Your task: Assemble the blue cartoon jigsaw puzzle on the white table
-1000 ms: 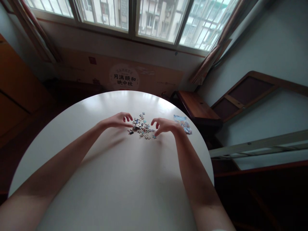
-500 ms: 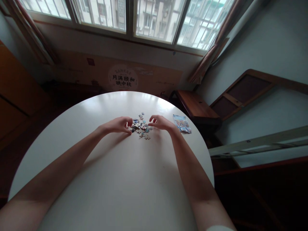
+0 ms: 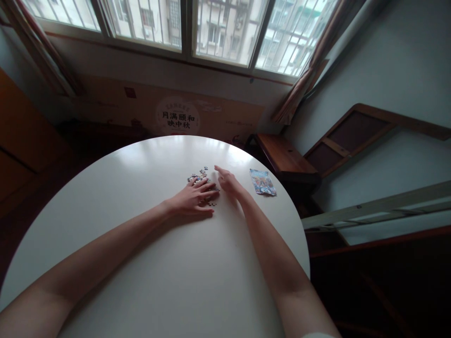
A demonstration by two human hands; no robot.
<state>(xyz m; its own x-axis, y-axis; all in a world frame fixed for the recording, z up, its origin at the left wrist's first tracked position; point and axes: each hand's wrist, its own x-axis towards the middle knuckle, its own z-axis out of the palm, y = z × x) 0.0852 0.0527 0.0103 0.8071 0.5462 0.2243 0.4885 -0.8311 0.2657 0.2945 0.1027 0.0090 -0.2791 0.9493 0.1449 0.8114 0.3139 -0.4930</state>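
A small heap of jigsaw puzzle pieces (image 3: 198,178) lies on the white round table (image 3: 169,281). Over the near part of the heap, my left hand (image 3: 193,196) is spread flat with its fingers apart, hiding many of the pieces. Just right of the heap is my right hand (image 3: 227,180), its index finger stretched out past the far side and the other fingers curled. I see nothing held in it. A few loose pieces show by the left thumb and at the heap's far end.
A colourful printed packet (image 3: 263,182) lies on the table to the right of my right hand. Beyond the table's right edge stands a brown wooden bench (image 3: 283,155). A large printed cardboard panel (image 3: 218,117) is under the window.
My left hand has moved right and opened flat over the puzzle pieces, from a curled pose at their left side. My right hand has stretched out its index finger. The view has shifted slightly.
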